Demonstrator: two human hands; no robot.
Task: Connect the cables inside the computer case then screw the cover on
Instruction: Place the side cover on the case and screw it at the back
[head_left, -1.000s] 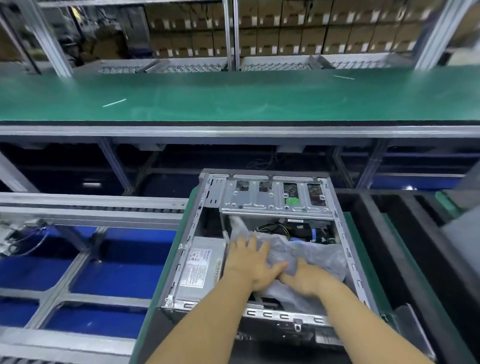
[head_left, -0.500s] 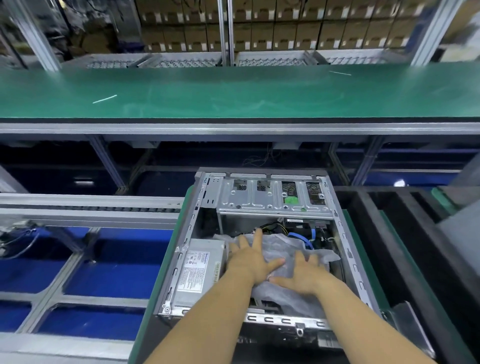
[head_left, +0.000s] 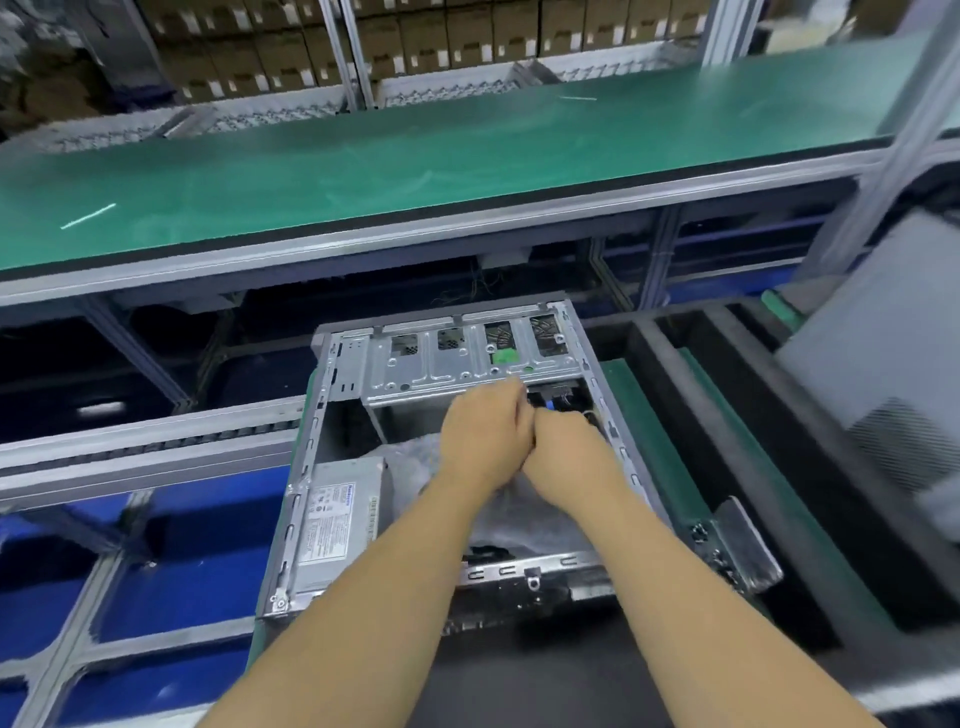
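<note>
Your left hand (head_left: 485, 441) and right hand (head_left: 569, 454) are touching deep inside the open computer case (head_left: 311, 467), fingers curled near the blue cable (head_left: 548, 402) at one o'clock; whether they are gripping anything, you cannot tell. The drive cage (head_left: 457, 364) is crowding them at twelve; the power supply (head_left: 337, 512) is sitting at eight.

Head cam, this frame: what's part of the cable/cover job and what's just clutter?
In the job:
computer case, open
blue cable by the drive bay
left hand and right hand, working together at the cables
grey side panel, possibly the cover

Lying about:
plastic bag inside the case
power supply
green conveyor belt
cardboard boxes
</note>
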